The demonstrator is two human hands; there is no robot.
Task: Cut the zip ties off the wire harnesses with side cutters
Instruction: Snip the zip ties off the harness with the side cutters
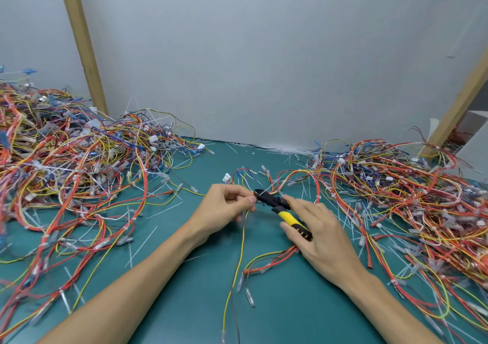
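Observation:
At the middle of the green mat, my left hand (224,209) pinches a wire harness (241,240) of yellow, red and brown wires. My right hand (317,230) grips the yellow-and-black handles of the side cutters (284,209). The black jaws point up-left and sit at a white zip tie (260,192) on the harness, just right of my left fingertips. Whether the jaws have bitten through the tie cannot be told. The harness's loose ends trail toward me across the mat.
A big tangle of harnesses (74,158) fills the left side, another pile (409,193) the right. Cut white zip-tie pieces (142,243) lie scattered on the green mat (184,277). A grey wall with wooden posts (84,47) stands behind.

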